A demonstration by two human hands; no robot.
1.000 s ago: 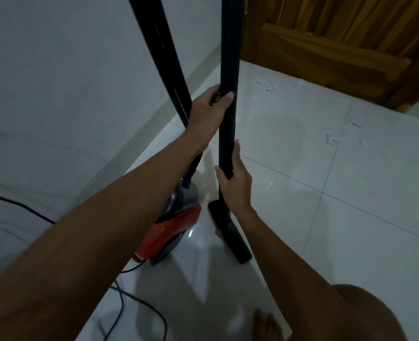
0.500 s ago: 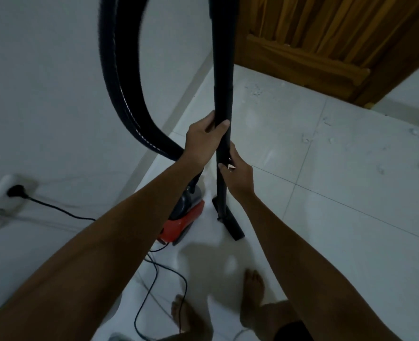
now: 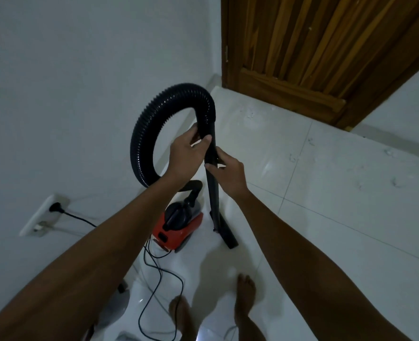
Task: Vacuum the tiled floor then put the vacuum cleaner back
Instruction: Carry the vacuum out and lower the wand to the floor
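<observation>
The view has pulled back since the earlier frame, so the whole hose (image 3: 149, 134) loop now shows. Glossy white tiled floor (image 3: 326, 193) meets a plain white wall (image 3: 68, 70) and a ribbed wooden door (image 3: 326, 45). The red vacuum (image 3: 179, 230) sits by the wall, its cord (image 3: 154, 279) trailing. Left hand (image 3: 186, 156) and right hand (image 3: 230, 173) both curl their fingers round the upright black tube (image 3: 214, 198), nozzle on the floor.
</observation>
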